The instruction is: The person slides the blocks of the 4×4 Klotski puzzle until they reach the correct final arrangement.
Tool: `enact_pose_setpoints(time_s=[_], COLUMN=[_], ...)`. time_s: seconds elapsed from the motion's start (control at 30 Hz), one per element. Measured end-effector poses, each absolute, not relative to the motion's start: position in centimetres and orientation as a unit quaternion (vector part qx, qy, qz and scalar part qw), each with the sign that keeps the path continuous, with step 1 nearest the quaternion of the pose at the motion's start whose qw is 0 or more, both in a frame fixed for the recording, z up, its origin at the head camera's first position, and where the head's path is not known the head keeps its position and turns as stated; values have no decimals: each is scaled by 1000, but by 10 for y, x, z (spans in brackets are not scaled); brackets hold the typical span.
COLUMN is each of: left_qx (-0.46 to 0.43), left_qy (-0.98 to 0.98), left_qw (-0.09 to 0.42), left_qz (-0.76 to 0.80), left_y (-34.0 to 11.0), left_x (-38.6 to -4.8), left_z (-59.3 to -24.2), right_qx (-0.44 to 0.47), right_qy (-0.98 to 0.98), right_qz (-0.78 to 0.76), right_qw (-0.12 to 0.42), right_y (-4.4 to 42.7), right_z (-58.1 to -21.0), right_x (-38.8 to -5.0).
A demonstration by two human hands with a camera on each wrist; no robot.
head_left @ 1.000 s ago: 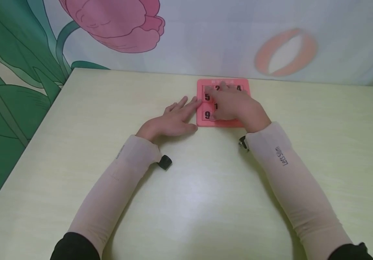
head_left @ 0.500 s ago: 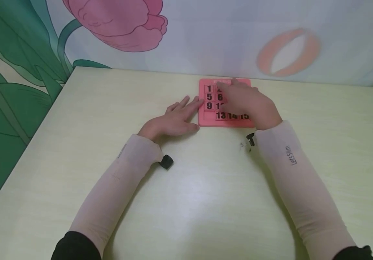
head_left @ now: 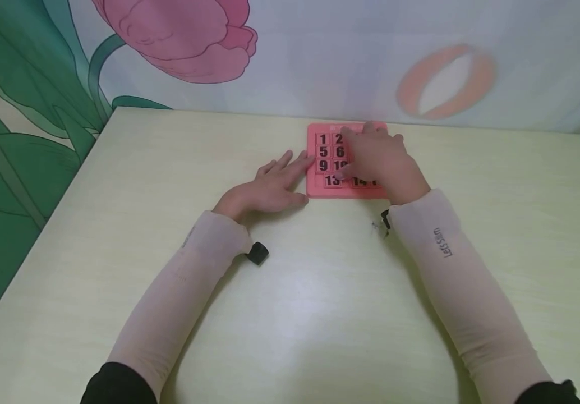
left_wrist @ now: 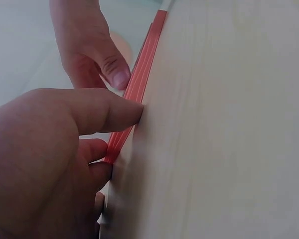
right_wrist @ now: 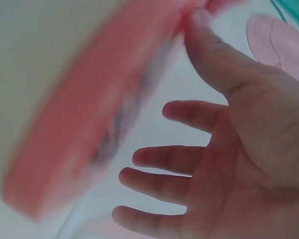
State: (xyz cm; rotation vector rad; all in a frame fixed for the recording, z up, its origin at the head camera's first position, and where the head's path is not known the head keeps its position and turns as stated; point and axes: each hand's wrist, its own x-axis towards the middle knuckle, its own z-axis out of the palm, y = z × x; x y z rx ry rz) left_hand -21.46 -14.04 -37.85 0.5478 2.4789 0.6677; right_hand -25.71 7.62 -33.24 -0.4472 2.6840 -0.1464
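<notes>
A pink sliding number puzzle (head_left: pixel 312 192) lies flat near the table's far edge. Black numerals mark its tiles; 1, 5 and 9 run down the left column. My left hand (head_left: pixel 270 192) rests at the puzzle's left side, fingers spread and touching its edge. In the left wrist view, the left thumb (left_wrist: pixel 114 112) lies against the puzzle's side. Over the right part of the puzzle, my right hand (head_left: pixel 383 163) hides several tiles. Its thumb touches the 13 tile (head_left: pixel 331 180) in the bottom row. The right wrist view shows that hand's other fingers (right_wrist: pixel 164 159) extended; the puzzle is blurred there.
The pale wooden table (head_left: pixel 290 314) extends in front of the puzzle and to both sides. Behind its far edge hangs a printed cloth (head_left: pixel 320 62) with a pink flower and green leaves. A dark strap piece (head_left: pixel 257 253) sticks out at the left wrist.
The 9 tile has moved up from the bottom left corner, with 1 now at the top. The 13 tile has shifted left, apart from 14. The left hand has stayed in place.
</notes>
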Motion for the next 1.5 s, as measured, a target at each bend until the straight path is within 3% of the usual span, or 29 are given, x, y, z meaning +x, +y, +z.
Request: enact_pose_setpoints(time_s=[0.2,0.43,0.63,0.83,1.13,1.5], left_qx=[200,199,200,198,194,192], left_qy=[915,913,915,915,917,920], left_qw=[244,250,242,238,233,229], left_qz=[251,253,254,260,260,253], left_y=[-140,-140,-142,-144,-143,-140], left_x=[-214,-213,-212,-211,-210,-212], left_z=[-377,-378,-378,-379,-378,-378], right_qx=[-182,-141,-96,-75,-86,-111], right_qy=[961,944,934,933,951,924], right_qz=[-36,-84,-111,-132,-109,-142], right_qw=[206,288,326,325,277,338], right_y=[69,91,106,105,91,129], right_z=[-333,-323,-315,-323,-334,-319], right_x=[-255,-261,-264,-263,-257,-265])
